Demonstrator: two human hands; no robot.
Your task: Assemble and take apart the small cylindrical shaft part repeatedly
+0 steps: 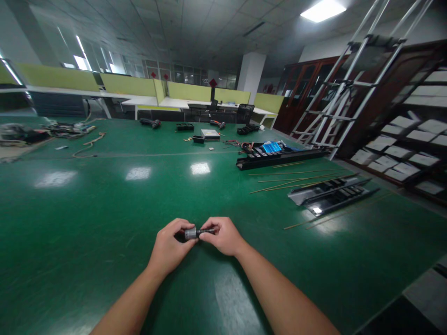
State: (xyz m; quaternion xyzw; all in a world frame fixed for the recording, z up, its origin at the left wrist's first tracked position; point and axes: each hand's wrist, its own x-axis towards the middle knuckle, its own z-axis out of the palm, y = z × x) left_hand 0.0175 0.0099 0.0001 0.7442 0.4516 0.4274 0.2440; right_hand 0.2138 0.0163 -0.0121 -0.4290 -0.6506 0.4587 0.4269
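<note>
Close above the front part of the green table, my hands meet around a small grey metal cylinder [190, 233] that has a dark ridged shaft [205, 231] in line with it on the right. My left hand [172, 244] is closed on the cylinder, thumb below and fingers above. The thumb and fingers of my right hand [223, 236] pinch the shaft. Both pieces lie roughly level. Whether they are one part or two, I cannot tell; the fingers hide some of each.
Black metal rails [331, 195] and thin yellowish rods [279, 182] lie on the green table [104, 209] to the right. A longer black channel [279, 159] with a blue item [271, 147] is farther back. Tools and a white box [210, 134] stand along the far side. A ladder [344, 93] rises behind.
</note>
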